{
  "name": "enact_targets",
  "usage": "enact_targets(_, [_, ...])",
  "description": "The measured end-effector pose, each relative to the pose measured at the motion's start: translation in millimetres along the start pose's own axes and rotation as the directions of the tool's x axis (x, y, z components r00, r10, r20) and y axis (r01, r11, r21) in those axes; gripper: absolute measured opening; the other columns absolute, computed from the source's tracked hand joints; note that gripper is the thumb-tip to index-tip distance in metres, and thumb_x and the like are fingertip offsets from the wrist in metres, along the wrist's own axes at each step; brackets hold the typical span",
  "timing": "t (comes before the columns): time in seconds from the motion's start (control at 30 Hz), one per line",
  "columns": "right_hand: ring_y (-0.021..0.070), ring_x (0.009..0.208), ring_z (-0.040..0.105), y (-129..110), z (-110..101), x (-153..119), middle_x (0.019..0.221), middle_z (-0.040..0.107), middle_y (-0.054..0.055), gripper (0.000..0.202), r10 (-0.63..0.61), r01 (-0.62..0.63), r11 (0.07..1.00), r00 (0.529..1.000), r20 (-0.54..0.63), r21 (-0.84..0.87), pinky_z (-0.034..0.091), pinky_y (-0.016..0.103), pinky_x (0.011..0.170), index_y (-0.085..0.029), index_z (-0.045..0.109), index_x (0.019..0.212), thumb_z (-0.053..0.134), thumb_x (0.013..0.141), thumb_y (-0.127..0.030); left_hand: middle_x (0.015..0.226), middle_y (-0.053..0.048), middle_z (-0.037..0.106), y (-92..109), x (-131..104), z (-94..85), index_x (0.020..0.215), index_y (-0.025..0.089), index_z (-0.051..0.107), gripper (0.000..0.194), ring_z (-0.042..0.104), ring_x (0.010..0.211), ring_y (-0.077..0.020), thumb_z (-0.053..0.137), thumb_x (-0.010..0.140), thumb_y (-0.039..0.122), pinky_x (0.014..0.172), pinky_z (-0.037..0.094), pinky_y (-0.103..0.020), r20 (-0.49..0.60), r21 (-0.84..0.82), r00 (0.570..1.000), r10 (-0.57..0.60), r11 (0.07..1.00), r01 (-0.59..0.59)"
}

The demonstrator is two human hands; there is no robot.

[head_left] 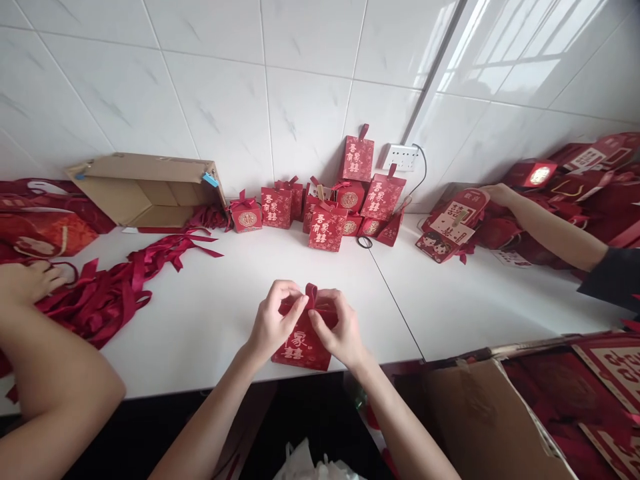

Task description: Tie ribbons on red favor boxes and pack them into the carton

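Holding a red box [295, 353] by its top at the worktop's [210, 320] near edge

Straight ahead of the body, between and just below the hands, with neither nearer: left hand [278, 319] on one side of the ribbon loop [311, 293], right hand [340, 325] on the other. Curled almost closed at the top of the box, thumbs in front, fingers behind; cannot tell how firmly. Loop upward from the middle of the top, printed front toward the body; long axis hard to tell with the upper part covered. Smooth, flat-sided card, pale characters on deep red, against soft folded ribbon. Farther back, similar boxes [325, 229] before glossy wall tiles [215, 93]. To the left, a tangled, satiny heap of ribbons [113, 293] beside another person's hand [30, 280].
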State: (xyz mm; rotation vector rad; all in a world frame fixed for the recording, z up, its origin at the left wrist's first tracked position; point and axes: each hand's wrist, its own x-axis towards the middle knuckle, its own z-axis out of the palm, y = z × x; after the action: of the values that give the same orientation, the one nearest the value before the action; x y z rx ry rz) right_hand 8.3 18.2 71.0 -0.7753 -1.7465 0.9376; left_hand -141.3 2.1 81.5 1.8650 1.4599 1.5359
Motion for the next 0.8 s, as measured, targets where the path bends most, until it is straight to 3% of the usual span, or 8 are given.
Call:
enact_targets(0.07, [0.0156, 0.080, 0.063, -1, -2, -4, 0.090, 0.061, 0.005, 0.014, -0.067, 0.069, 0.996, 0.997, 0.027, -0.059, 0.052, 0.030, 0.073, -0.021, 0.051, 0.097, 0.052, 0.083, -0.021, 0.070, 0.001, 0.062, 0, -7, 0.2, 0.082, 0.020, 0.050, 0.007, 0.061, 0.066, -0.0108, 0.050, 0.086, 0.026, 0.062, 0.050, -0.021, -0.019, 0.003, 0.997, 0.079, 0.997, -0.079])
enact_targets(0.23, [0.0140, 0.072, 0.059, -5, -11, -4, 0.079, 0.060, 0.002, 0.009, -0.141, 0.159, 0.981, 0.977, 0.159, -0.111, 0.050, 0.028, 0.068, -0.021, 0.051, 0.086, 0.048, 0.080, -0.015, 0.076, -0.002, 0.065, 3, -11, -5.9, 0.083, 0.019, 0.055, 0.004, 0.062, 0.071, -0.0116, 0.052, 0.084, 0.019, 0.064, 0.051, -0.022, 0.085, -0.072, 0.972, 0.218, 0.975, -0.212])
enact_targets(0.37, [0.0134, 0.067, 0.058, -4, -12, -2, 0.075, 0.059, 0.001, 0.006, -0.101, 0.128, 0.983, 0.976, 0.192, -0.135, 0.049, 0.027, 0.065, -0.021, 0.050, 0.081, 0.047, 0.079, -0.016, 0.073, -0.002, 0.066, 5, -11, -5.9, 0.076, 0.019, 0.061, 0.010, 0.063, 0.071, -0.0130, 0.054, 0.083, 0.022, 0.063, 0.052, -0.024, 0.079, -0.072, 0.976, 0.202, 0.978, -0.197])
enact_targets(0.5, [0.0133, 0.069, 0.058, -2, -15, 1, 0.079, 0.062, 0.002, 0.008, -0.088, 0.118, 0.982, 0.977, 0.196, -0.148, 0.048, 0.026, 0.065, -0.020, 0.053, 0.085, 0.048, 0.078, -0.017, 0.079, -0.003, 0.068, 8, -8, -3.6, 0.081, 0.019, 0.067, 0.012, 0.064, 0.075, -0.0137, 0.055, 0.084, 0.023, 0.069, 0.053, -0.025, 0.062, -0.096, 0.993, 0.105, 0.990, -0.099])
enact_targets(0.57, [0.0130, 0.067, 0.057, -5, -18, 5, 0.080, 0.063, 0.002, 0.010, -0.030, 0.056, 0.988, 0.983, 0.181, -0.141, 0.047, 0.025, 0.063, -0.019, 0.056, 0.087, 0.050, 0.078, -0.018, 0.086, -0.004, 0.068, 11, -4, -5.6, 0.087, 0.019, 0.068, 0.013, 0.064, 0.081, -0.0147, 0.055, 0.083, 0.023, 0.074, 0.054, -0.026, 0.107, -0.113, 0.994, 0.017, 0.994, -0.005])
enact_targets(0.63, [0.0118, 0.062, 0.055, -12, -23, 8, 0.075, 0.062, 0.001, 0.009, 0.113, -0.099, 0.991, 0.980, 0.163, -0.094, 0.045, 0.024, 0.058, -0.018, 0.057, 0.084, 0.051, 0.078, -0.021, 0.096, -0.005, 0.067, 18, 1, -9.6, 0.095, 0.019, 0.067, 0.019, 0.064, 0.090, -0.0163, 0.055, 0.081, 0.020, 0.080, 0.054, -0.026, 0.201, -0.129, 0.978, -0.058, 0.988, 0.085])
enact_targets(0.73, [0.0105, 0.056, 0.053, -28, -30, 13, 0.068, 0.060, 0.000, 0.011, 0.343, -0.356, 0.934, 0.920, 0.191, 0.038, 0.042, 0.022, 0.052, -0.017, 0.057, 0.080, 0.053, 0.078, -0.027, 0.108, -0.005, 0.065, 29, 8, -15.0, 0.103, 0.020, 0.066, 0.029, 0.063, 0.098, -0.0180, 0.055, 0.076, 0.017, 0.083, 0.053, -0.026, 0.297, -0.147, 0.945, -0.136, 0.972, 0.185])
enact_targets(0.8, [0.0099, 0.054, 0.051, -38, -34, 15, 0.065, 0.058, -0.001, 0.014, 0.417, -0.447, 0.888, 0.881, 0.225, 0.106, 0.040, 0.021, 0.050, -0.017, 0.056, 0.079, 0.054, 0.077, -0.031, 0.108, -0.005, 0.065, 36, 10, -16.0, 0.103, 0.020, 0.067, 0.030, 0.065, 0.093, -0.0180, 0.055, 0.075, 0.018, 0.077, 0.055, -0.025, 0.317, -0.183, 0.928, -0.194, 0.948, 0.260])
